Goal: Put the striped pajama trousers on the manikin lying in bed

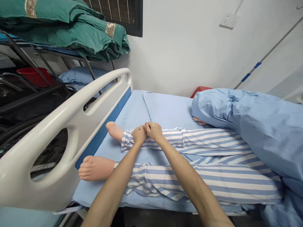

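A training manikin lies on a hospital bed (156, 107) in blue-and-white striped trousers (208, 148). Both my arms reach across the near leg to the far one. My left hand (139, 135) and my right hand (153, 130) sit side by side, fingers closed in a pinch on the far trouser leg just above its cuff. The far foot (114, 130) sticks out bare to the left of my hands. The near foot (94, 168) lies against the footboard. A light blue quilt (255, 126) covers the manikin's upper body.
A white plastic footboard (63, 132) with oval openings rises at the bed's left end. Beyond it, folded green quilts (71, 28) lie on a metal rack above a red basin (33, 75). A white wall runs behind the bed, with a red object (200, 89) against it.
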{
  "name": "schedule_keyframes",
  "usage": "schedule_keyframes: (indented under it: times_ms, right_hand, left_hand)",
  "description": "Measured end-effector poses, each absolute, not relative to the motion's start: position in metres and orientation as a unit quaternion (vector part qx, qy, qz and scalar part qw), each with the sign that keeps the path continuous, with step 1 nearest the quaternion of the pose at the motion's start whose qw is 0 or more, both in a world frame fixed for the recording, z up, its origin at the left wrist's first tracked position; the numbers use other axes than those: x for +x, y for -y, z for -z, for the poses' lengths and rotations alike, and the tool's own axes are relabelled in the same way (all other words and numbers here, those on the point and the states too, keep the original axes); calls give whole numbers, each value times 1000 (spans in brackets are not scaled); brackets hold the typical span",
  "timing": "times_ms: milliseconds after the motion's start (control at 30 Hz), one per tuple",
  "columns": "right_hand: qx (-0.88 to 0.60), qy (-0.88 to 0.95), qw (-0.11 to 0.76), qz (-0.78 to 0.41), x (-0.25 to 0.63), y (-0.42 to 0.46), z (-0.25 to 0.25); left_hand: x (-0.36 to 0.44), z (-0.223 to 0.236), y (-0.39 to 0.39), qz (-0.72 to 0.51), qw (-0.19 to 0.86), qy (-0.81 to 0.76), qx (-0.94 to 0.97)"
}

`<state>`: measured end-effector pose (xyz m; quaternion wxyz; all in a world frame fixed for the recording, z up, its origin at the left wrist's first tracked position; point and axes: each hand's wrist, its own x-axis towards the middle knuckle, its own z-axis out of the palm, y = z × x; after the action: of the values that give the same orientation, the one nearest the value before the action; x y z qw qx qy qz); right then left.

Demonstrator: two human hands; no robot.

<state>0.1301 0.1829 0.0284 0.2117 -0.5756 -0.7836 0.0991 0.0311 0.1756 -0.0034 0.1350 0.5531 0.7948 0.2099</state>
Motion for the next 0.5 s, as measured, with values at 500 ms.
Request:
schedule_keyframes:
  times_ms: [500]
  right_hand:
    - [-566,675,407,-242,149,-201,4]
  left_hand:
    - [53,-28,-195,-372,166,-739,536]
